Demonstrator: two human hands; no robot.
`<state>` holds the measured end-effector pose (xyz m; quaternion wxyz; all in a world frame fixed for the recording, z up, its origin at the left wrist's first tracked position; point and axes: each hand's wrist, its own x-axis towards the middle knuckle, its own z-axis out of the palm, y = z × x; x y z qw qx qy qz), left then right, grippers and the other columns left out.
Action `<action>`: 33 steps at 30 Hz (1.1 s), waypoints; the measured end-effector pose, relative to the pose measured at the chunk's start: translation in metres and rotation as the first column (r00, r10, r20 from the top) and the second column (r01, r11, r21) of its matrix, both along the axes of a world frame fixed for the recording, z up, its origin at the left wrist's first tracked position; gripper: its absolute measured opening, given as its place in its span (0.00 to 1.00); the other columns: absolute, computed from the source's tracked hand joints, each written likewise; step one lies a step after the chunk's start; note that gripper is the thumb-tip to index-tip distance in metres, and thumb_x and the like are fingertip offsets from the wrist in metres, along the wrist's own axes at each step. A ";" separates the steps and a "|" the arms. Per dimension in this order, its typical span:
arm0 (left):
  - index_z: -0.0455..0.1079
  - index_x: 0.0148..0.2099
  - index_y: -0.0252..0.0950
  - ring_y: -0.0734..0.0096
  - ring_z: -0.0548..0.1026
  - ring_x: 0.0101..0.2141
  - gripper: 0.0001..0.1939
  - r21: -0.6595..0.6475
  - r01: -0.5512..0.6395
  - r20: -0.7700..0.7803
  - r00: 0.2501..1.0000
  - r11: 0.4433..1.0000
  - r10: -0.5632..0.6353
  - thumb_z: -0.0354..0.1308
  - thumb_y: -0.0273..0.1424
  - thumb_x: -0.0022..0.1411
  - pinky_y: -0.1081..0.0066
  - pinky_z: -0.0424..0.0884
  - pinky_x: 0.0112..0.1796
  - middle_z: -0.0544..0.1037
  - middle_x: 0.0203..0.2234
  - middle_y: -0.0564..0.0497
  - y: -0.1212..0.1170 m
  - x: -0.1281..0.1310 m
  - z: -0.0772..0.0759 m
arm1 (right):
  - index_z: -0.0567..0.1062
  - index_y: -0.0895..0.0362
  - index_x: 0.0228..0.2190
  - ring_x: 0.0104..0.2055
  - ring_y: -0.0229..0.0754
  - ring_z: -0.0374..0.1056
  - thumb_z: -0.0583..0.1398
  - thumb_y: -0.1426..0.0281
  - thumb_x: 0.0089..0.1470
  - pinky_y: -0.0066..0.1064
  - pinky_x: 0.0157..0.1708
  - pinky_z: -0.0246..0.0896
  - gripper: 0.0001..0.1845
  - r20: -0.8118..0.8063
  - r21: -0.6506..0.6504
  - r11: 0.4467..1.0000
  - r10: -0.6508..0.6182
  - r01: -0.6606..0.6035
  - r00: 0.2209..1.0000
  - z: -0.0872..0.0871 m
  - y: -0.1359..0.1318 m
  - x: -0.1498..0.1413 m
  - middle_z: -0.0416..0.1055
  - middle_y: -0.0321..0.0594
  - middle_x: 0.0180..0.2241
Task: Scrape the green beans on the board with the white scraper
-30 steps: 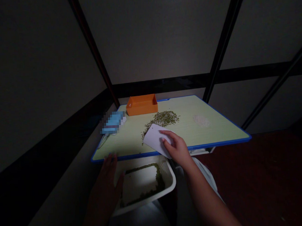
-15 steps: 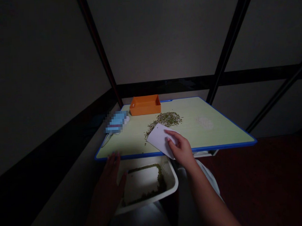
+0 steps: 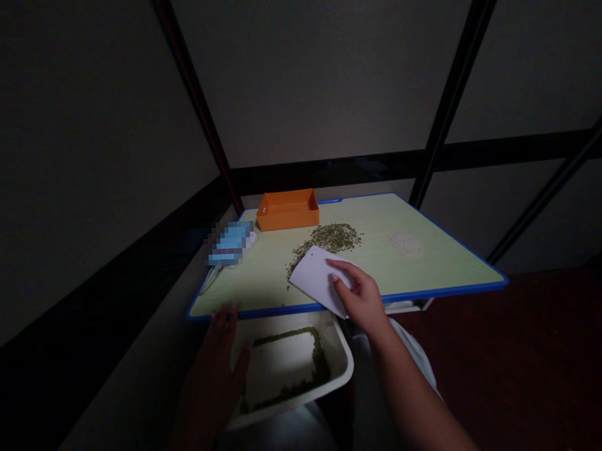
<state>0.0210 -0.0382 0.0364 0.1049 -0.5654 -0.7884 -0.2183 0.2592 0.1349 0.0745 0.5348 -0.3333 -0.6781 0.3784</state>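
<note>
My right hand [image 3: 358, 291] pinches a folded white sheet of paper [image 3: 313, 278], thumb on top, at the table's front edge. The paper's left edge lies against a scatter of small green grains [image 3: 335, 237], which look like beans or seeds. In dim light, my left hand [image 3: 217, 362] is at the left side of a white tub [image 3: 347, 363], its fingertips at the table edge and its thumb over the tub. That hand's fingers are stretched and apart. Inside the tub, more green grains line the sides around a pale bare bottom.
On the light green table [image 3: 373, 272] with its blue rim, an orange open box [image 3: 288, 218] stands at the back left. A blurred blue item [image 3: 230, 242] with a white cable lies at the left. A pale patch of small bits [image 3: 406, 245] is on the right.
The view has shifted very slightly. Both hands, the paper and the grains stay nearly the same.
</note>
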 end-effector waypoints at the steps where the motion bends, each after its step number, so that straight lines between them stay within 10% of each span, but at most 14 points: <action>1: 0.49 0.69 0.41 0.60 0.54 0.67 0.32 0.000 -0.003 0.003 1.000 1.000 0.003 0.45 0.42 0.64 0.56 0.62 0.62 0.57 0.68 0.45 0.000 0.000 0.000 | 0.78 0.56 0.46 0.51 0.48 0.73 0.58 0.66 0.55 0.41 0.53 0.66 0.18 -0.004 -0.001 1.000 -0.002 0.002 1.000 0.000 0.000 0.000 0.78 0.46 0.48; 33: 0.48 0.69 0.41 0.59 0.54 0.67 0.33 0.021 0.007 -0.007 1.000 1.000 -0.007 0.45 0.41 0.64 0.55 0.60 0.62 0.56 0.68 0.44 0.000 -0.001 -0.002 | 0.77 0.54 0.48 0.53 0.48 0.72 0.58 0.66 0.57 0.40 0.54 0.66 0.18 0.067 0.054 0.998 0.017 -0.021 0.998 0.000 -0.001 0.001 0.77 0.44 0.50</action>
